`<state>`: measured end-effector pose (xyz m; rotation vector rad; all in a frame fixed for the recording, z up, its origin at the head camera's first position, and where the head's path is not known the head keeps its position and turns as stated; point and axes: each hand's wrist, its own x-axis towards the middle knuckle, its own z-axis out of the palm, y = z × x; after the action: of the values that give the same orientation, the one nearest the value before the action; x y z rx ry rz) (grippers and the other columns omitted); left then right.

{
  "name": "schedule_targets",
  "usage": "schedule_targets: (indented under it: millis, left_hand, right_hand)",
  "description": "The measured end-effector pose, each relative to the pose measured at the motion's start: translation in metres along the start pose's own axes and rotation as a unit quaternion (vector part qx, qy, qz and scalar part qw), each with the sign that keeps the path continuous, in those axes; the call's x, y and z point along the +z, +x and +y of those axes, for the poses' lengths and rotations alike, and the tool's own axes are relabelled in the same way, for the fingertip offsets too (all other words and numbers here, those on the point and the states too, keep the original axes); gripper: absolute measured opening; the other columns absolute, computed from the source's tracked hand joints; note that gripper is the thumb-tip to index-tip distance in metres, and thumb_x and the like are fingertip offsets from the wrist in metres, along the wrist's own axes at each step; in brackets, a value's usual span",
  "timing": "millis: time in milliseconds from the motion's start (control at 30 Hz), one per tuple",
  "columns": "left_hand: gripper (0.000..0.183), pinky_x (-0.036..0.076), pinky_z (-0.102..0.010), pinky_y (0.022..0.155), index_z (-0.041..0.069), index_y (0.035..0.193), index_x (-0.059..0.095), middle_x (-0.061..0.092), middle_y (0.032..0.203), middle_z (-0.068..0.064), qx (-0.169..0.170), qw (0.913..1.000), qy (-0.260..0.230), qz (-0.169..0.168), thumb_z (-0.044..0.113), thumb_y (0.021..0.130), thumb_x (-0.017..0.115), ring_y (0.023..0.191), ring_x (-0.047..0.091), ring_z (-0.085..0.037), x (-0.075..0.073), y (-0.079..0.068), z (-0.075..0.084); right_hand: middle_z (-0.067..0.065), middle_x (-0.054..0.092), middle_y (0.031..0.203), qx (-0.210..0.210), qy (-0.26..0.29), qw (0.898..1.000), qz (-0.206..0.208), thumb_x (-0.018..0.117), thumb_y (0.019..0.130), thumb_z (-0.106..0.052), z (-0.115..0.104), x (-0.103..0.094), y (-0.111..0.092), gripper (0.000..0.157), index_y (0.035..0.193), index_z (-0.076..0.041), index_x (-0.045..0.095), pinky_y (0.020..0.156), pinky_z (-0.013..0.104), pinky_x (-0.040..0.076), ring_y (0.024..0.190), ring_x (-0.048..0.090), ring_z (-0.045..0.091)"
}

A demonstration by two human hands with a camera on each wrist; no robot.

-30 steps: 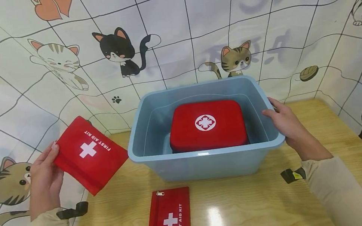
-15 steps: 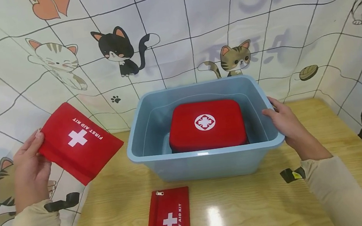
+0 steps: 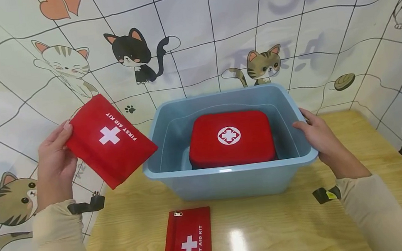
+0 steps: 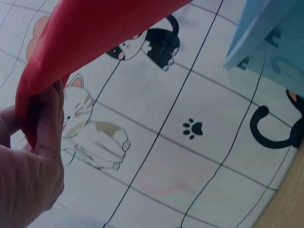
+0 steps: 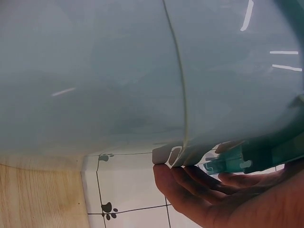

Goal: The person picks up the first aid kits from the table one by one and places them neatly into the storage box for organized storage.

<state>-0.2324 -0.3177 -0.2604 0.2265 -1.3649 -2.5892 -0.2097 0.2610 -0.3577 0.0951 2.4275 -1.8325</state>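
My left hand (image 3: 56,160) pinches one corner of a flat red first aid pouch (image 3: 111,140), held up in the air left of the bin. Its far corner overlaps the bin's left rim in the head view. In the left wrist view the fingers (image 4: 50,118) grip the folded edge of the red fabric (image 4: 95,38). My right hand (image 3: 321,138) grips the right rim of a blue plastic bin (image 3: 227,183), thumb over the rim; fingertips (image 5: 164,178) show beneath it in the right wrist view. Inside the bin lies a red first aid case (image 3: 230,138) with a white cross emblem.
A second red first aid pouch (image 3: 189,244) lies flat on the wooden table (image 3: 273,225), in front of the bin and cut off by the lower frame edge. A wall covering with cat drawings (image 3: 194,38) rises close behind the bin and along both sides.
My left hand first moved left and up with the pouch, then back right and farther up, bringing the pouch to the bin's left rim. The right hand, bin and table pouch stay in place.
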Motion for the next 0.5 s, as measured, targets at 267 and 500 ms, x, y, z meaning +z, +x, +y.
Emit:
schedule_targets:
  millis: [267,500]
  left_hand:
    - [0.044,0.059,-0.029,0.080,0.010,0.128,0.068,0.070,0.119,-0.004,-0.002,0.9978,0.054,-0.036,0.014,0.085,0.077,0.105,0.067,-0.019,0.036,0.005,-0.018]
    - [0.043,0.058,-0.026,0.080,0.009,0.125,0.068,0.071,0.111,-0.004,0.000,0.9912,0.109,-0.075,0.020,0.085,0.078,0.098,0.069,-0.018,0.063,0.010,-0.036]
  right_hand:
    - [0.026,0.014,0.162,-0.005,0.002,1.000,0.001,0.034,0.106,-0.026,0.001,0.000,-0.001,0.064,0.161,-0.013,0.002,0.103,0.074,0.030,0.138,0.027,0.055]
    - [0.026,0.014,0.162,-0.005,-0.001,1.000,0.003,0.034,0.106,-0.026,0.001,0.000,0.000,0.064,0.161,-0.013,0.002,0.103,0.074,0.030,0.139,0.027,0.055]
